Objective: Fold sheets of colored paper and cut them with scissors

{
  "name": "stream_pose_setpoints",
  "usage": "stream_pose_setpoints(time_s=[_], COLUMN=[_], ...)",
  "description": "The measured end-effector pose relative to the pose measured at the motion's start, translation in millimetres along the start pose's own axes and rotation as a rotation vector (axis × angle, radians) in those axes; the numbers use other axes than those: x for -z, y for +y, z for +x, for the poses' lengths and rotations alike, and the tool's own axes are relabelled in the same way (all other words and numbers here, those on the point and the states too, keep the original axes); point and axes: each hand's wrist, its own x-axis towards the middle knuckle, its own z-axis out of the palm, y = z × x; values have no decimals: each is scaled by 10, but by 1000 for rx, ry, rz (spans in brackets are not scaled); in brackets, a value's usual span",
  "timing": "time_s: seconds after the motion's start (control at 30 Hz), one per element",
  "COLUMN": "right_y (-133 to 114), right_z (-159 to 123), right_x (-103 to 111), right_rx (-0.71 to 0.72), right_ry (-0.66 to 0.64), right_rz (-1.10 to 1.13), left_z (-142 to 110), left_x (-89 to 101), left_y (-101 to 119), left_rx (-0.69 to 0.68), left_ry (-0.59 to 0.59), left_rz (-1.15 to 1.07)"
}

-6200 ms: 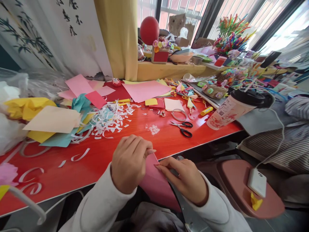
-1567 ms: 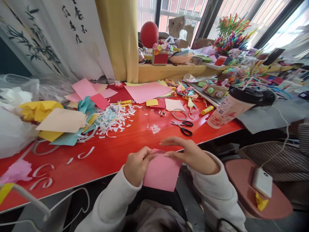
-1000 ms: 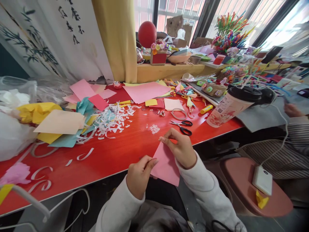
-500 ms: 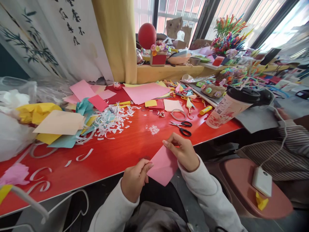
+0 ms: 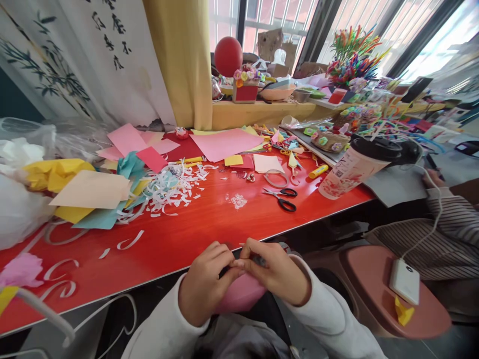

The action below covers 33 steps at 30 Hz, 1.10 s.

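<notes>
A pink sheet of paper [image 5: 239,295] curves down below my two hands at the near edge of the red table [image 5: 194,227]. My left hand [image 5: 205,284] pinches its top edge with closed fingers. Fingertip to fingertip with it, my right hand [image 5: 275,270] is closed on the same edge. Most of the sheet is hidden behind my hands. Black-handled scissors [image 5: 282,197] lie on the table a little beyond my right hand.
Coloured paper sheets [image 5: 92,189] and white paper scraps [image 5: 172,187] cover the table's left and back. A tall lidded cup [image 5: 361,164] stands at the right edge. Another person's striped sleeve [image 5: 447,224] is at the right, above a pink stool [image 5: 377,294] with a white power bank [image 5: 404,281].
My right hand has dropped from the sheet's upper corner toward my left hand. The flat pink sheet is now bent over, and both hands meet at its top edge.
</notes>
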Motion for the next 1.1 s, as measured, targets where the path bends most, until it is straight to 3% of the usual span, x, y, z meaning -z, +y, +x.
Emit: stream_pose_setpoints(time_s=[0.3, 0.4, 0.43, 0.53, 0.6, 0.7, 0.8, 0.87, 1.0, 1.1], right_y=[136, 317, 401, 650, 728, 630, 389, 252, 164, 196], right_z=[32, 16, 0, -73, -121, -141, -98, -67, -58, -71], right_x=[63, 230, 340, 725, 859, 676, 275, 119, 188, 281], right_rx=[-34, -49, -47, -42, -56, -73, -63, -69, -133, -184], right_ry=[268, 308, 386, 920, 1050, 951, 812, 680, 296, 201], right_rz=[-41, -52, -48, 12, 56, 193, 328, 395, 400, 296], left_z=[-69, -168, -217, -368, -412, -334, -187, -126, -93, -67], left_x=[-46, -35, -12, 92, 131, 47, -113, -153, -23, 82], left_y=[-1, -62, -101, -230, -268, -199, -72, -35, -77, -113], left_rx=[125, 129, 118, 108, 146, 219, 342, 439, 488, 509], left_ry=[47, 38, 32, 48, 113, 198, 177, 163, 92, -23], left_rz=[-9, 37, 50, 35, -15, -105, -217, -280, -282, -270])
